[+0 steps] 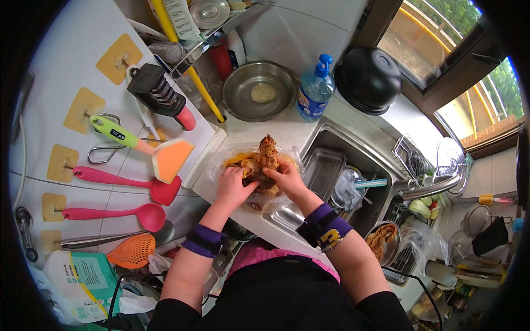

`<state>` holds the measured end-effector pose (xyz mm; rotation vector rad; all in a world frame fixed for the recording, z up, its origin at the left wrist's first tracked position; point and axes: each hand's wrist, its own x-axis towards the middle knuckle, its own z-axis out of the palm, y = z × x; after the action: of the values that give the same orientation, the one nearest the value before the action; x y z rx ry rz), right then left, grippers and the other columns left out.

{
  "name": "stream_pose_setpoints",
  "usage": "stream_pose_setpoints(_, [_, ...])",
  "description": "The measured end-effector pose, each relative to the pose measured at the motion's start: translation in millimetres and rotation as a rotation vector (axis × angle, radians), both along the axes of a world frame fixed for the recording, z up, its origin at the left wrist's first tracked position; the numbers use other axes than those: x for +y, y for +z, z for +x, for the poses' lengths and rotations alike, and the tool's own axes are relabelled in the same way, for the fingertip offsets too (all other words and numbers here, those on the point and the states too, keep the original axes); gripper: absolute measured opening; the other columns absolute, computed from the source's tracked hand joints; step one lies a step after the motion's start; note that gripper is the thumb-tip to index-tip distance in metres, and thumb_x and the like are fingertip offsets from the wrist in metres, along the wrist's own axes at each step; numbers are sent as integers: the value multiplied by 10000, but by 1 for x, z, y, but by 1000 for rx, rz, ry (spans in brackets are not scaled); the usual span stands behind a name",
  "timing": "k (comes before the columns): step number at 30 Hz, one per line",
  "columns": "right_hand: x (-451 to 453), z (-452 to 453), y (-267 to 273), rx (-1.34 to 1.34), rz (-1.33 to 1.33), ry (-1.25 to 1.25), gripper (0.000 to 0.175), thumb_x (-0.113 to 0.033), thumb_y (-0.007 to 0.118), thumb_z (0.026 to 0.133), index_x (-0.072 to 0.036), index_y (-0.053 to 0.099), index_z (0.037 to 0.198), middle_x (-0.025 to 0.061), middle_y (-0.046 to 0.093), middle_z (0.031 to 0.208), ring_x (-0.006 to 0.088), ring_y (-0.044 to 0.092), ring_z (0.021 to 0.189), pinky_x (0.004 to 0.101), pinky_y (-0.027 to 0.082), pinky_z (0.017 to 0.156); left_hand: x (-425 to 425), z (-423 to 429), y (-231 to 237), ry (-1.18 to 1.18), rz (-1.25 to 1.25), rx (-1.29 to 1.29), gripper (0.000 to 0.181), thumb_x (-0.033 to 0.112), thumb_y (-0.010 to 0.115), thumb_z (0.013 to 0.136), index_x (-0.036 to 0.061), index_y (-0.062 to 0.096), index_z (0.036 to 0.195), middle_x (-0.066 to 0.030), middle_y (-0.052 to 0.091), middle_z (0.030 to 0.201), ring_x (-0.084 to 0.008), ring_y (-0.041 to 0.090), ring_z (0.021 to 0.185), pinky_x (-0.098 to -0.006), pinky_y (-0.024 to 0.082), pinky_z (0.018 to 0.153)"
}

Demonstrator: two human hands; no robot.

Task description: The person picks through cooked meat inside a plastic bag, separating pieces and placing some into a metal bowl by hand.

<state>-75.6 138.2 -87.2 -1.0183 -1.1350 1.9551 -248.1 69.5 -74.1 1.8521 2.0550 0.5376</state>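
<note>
Browned cooked meat (pixel 268 154), perhaps poultry, lies on a clear plastic bag (pixel 213 165) spread over the counter left of the sink. My left hand (pixel 236 184) grips the left side of the meat, its fingertips partly hidden in it. With thumb and fingers my right hand (pixel 285 178) holds an upright piece that rises above the rest. Yellowish skin or fat shows beside the left fingers. Purple bands are on both of my wrists. Farther right, a metal bowl (pixel 391 250) holds another browned piece of meat.
A steel sink (pixel 364 153) with a metal tray (pixel 325 171) and dishes adjoins the counter on the right. Behind stand a steel basin (pixel 232 101) with a pale round lump, a blue soap bottle (pixel 314 95) and a black bowl (pixel 366 78). Utensils, including a red ladle (pixel 149 217), hang left.
</note>
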Motion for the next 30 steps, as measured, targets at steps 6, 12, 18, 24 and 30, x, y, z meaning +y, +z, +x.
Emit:
stream_pose_setpoints(6, [1,10,-35,-342,233,45,500,-49,676,765,35,532,1236,174,646,1095,242,614,1023,306,464,904,-17,-18,-1,12,-190,348,332,310,739,698,91,691,943,-75,596,1043,-278,522,1044,-445,394,894])
stream_pose_setpoints(12, [-1,-3,-5,-719,480,197,510,-22,661,765,28,517,1252,161,645,1101,221,602,1032,311,469,894,-24,-18,14,22,-342,418,519,240,765,666,111,609,1145,-93,535,1152,-307,511,1068,-467,405,894])
stream_pose_setpoints(18, [6,-10,-13,-342,300,98,477,5,673,781,35,510,1229,114,639,1092,185,604,1004,297,477,884,-13,-24,18,94,-141,63,627,179,738,710,93,489,1279,-135,578,1155,-343,527,1090,-435,452,894])
stream_pose_setpoints(24, [-3,-5,-4,-91,-31,-11,407,17,639,808,39,515,1195,94,621,1095,175,596,998,293,490,848,-2,2,12,-1,-144,-119,689,221,749,704,57,444,1299,-171,617,1113,-351,554,1070,-430,440,926])
stream_pose_setpoints(30, [-9,2,2,281,-246,-34,338,-29,635,856,25,520,1169,95,613,1106,168,599,987,292,511,819,8,11,-5,57,-93,-220,685,234,745,691,39,453,1278,-188,598,1136,-358,552,1075,-426,438,940])
